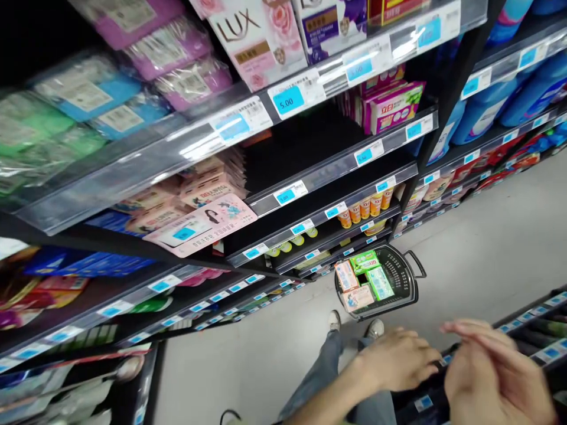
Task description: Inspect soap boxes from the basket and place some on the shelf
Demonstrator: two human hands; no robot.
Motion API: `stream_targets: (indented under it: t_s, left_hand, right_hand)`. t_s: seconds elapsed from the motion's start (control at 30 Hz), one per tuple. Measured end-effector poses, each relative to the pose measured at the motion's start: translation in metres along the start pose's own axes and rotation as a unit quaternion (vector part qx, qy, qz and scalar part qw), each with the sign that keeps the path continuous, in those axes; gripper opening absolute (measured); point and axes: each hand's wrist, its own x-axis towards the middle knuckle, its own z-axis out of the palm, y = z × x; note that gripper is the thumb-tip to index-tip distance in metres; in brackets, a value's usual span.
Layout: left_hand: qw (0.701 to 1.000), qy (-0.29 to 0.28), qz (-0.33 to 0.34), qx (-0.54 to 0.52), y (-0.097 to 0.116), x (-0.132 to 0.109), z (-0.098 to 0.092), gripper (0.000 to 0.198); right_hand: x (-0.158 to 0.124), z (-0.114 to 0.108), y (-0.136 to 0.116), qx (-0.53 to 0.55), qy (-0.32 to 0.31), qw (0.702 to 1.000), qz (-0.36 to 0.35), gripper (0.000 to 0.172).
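Note:
My left hand [398, 359] reaches in from the bottom, its fingers loosely stretched to the right, with nothing in it. To its right, my right hand [491, 372] is raised at the lower right edge, fingers extended and slightly blurred, and I see nothing held there. The two hands are apart. Beyond them on the floor stands a black shopping basket [401, 277], its handle swung to the right. Packed in its left part are a green box [365, 260], a white-and-green box [380, 283], an orange-pink box [346, 276] and a pale pink box [358, 298]. Neither hand touches the basket.
Tall shelves hold LUX boxes [259, 41], purple-pink packs [394, 109], wrapped coloured packs [181, 50], pale pink boxes [212, 183] and orange cups [365, 208]. Blue bottles [482, 121] stand at the upper right. Another shelf edge [551, 352] runs along the lower right. My shoes [376, 328] are just before the basket.

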Motion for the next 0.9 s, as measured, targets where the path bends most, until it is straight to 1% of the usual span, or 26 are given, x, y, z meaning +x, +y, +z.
stream_targets:
  t_s: [0.07, 0.1, 0.17, 0.23, 0.3, 0.37, 0.43, 0.5, 0.57, 0.6, 0.63, 0.67, 0.7, 0.73, 0.8, 0.9]
  left_hand:
    - [0.998, -0.060, 0.015, -0.008, -0.011, -0.002, 0.021, 0.026]
    - [0.997, -0.079, 0.014, -0.008, -0.017, -0.005, 0.028, 0.024]
    - [0.996, -0.092, 0.016, 0.009, -0.031, -0.016, 0.039, 0.020]
    - [0.997, -0.072, 0.019, 0.006, -0.049, -0.029, 0.044, 0.019]
    - [0.999, -0.045, 0.003, -0.027, -0.072, -0.041, 0.043, 0.019]
    - [0.998, -0.008, -0.027, -0.064, -0.098, -0.050, 0.038, 0.022]
    - [0.993, 0.044, -0.058, -0.097, -0.127, -0.055, 0.032, 0.025]
    - [0.982, 0.107, -0.101, -0.117, -0.159, -0.053, 0.027, 0.028]
    - [0.967, 0.160, -0.160, -0.115, -0.193, -0.046, 0.025, 0.032]
    - [0.958, 0.183, -0.195, -0.104, -0.209, -0.040, 0.026, 0.034]
    - [0.948, 0.193, -0.233, -0.095, -0.223, -0.034, 0.027, 0.040]
    - [0.939, 0.191, -0.273, -0.088, -0.236, -0.028, 0.029, 0.047]
    - [0.933, 0.174, -0.305, -0.084, -0.247, -0.021, 0.032, 0.055]
    - [0.929, 0.169, -0.319, -0.084, -0.256, -0.015, 0.035, 0.062]
    - [0.927, 0.154, -0.330, -0.085, -0.269, -0.004, 0.043, 0.074]
    - [0.929, 0.133, -0.335, -0.080, -0.277, 0.008, 0.057, 0.085]
  right_hand:
    - [-0.017, 0.017, 0.039, -0.010, 0.009, 0.999, 0.031, 0.006]
    - [-0.028, 0.020, 0.057, -0.014, -0.002, 0.998, 0.063, 0.004]
    - [-0.053, 0.021, 0.088, -0.017, 0.015, 0.993, 0.120, 0.005]
    - [-0.072, 0.017, 0.112, -0.029, 0.042, 0.986, 0.158, 0.008]
    - [-0.082, 0.015, 0.133, -0.040, 0.061, 0.980, 0.185, 0.010]
    - [-0.083, 0.016, 0.152, -0.047, 0.070, 0.976, 0.203, 0.014]
    - [-0.081, 0.017, 0.170, -0.060, 0.066, 0.971, 0.221, 0.019]
    - [-0.078, 0.017, 0.187, -0.094, 0.041, 0.966, 0.237, 0.025]
    - [-0.078, 0.017, 0.202, -0.146, -0.002, 0.960, 0.240, 0.029]
    - [-0.079, 0.016, 0.209, -0.175, -0.025, 0.956, 0.234, 0.032]
    - [-0.080, 0.016, 0.216, -0.202, -0.047, 0.952, 0.227, 0.035]
    - [-0.082, 0.016, 0.223, -0.227, -0.068, 0.947, 0.218, 0.038]
    - [-0.083, 0.016, 0.230, -0.249, -0.089, 0.941, 0.210, 0.043]
    - [-0.085, 0.016, 0.237, -0.270, -0.108, 0.935, 0.202, 0.047]
    - [-0.086, 0.020, 0.250, -0.306, -0.147, 0.922, 0.185, 0.056]
    - [-0.082, 0.032, 0.267, -0.345, -0.201, 0.901, 0.169, 0.064]
